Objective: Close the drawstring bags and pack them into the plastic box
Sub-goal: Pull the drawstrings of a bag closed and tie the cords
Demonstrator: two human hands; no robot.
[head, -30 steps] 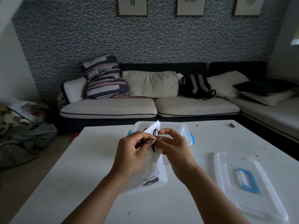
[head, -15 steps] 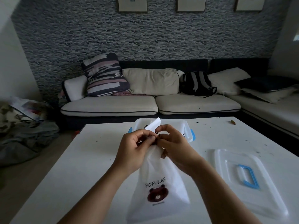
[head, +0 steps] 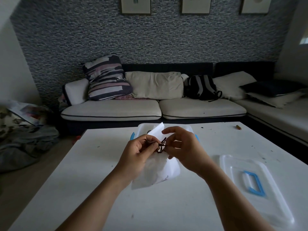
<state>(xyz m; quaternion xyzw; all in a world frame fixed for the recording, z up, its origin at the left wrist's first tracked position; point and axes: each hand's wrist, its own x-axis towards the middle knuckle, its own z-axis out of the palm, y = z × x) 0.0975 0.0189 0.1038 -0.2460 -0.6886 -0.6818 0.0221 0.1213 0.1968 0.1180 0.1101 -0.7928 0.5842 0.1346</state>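
Head view: your left hand (head: pixel 136 152) and right hand (head: pixel 181 147) meet over the middle of the desk (head: pixel 70 189), both working the dark drawstring (head: pixel 162 145) at the mouth of a white drawstring bag (head: pixel 158 170). Your left grip is a narrow pinch, thumb and forefinger closed on the cord beside the gathered neck. Your right grip pinches the looped part of the cord with its lower fingers, while the upper fingers arch loosely above. The two pinches sit close together, which looks meant for cinching or knotting the cord, so the closing step seems not yet done.

The bag hangs from that hold, its body draped down toward you, with its lower edge apparently on the desk; printed lettering near the bottom is mostly hidden by folds. Holding it by the neck lets its weight help gather the mouth.

The plastic box (head: pixel 143 127) stands just behind your hands, toward the far edge of the desk, open, with blue clips at its sides. A white flap shows above its rim; whether that is another bag already inside, you cannot tell. The clear lid (head: pixel 270 202) with its blue handle (head: pixel 254 183) lies flat toward the right edge, well apart, keeping the box mouth free for packing.
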